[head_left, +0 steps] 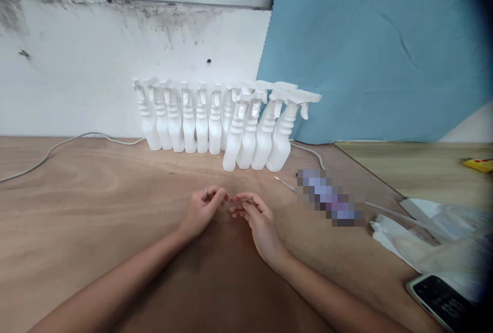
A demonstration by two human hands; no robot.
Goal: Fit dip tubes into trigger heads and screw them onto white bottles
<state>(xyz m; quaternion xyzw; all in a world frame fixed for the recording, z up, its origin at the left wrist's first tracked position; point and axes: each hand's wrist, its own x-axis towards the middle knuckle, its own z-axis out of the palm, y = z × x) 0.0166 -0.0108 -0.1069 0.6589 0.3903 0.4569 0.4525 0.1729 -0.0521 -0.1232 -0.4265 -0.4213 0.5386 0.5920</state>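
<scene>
My left hand (203,210) hovers just above or rests on the wooden table, a ring on one finger. Its fingers curve loosely inward and I see nothing in them. Facing it, my right hand (259,222) has its fingers bent and slightly apart, also holding nothing visible. The fingertips of both hands nearly meet; whether they touch I cannot tell. Beyond the hands stand several white spray bottles (202,125) upright in a row by the wall, each with a white trigger head. A closer group of white spray bottles (264,143) stands in front at the right.
A thin metal tool (285,184) lies beside a pixelated object (329,198) to the right. Clear plastic bags (431,230) and a phone (441,299) lie at the table's right. A grey cable (73,137) runs along the back left. Blue cloth (365,55) hangs behind.
</scene>
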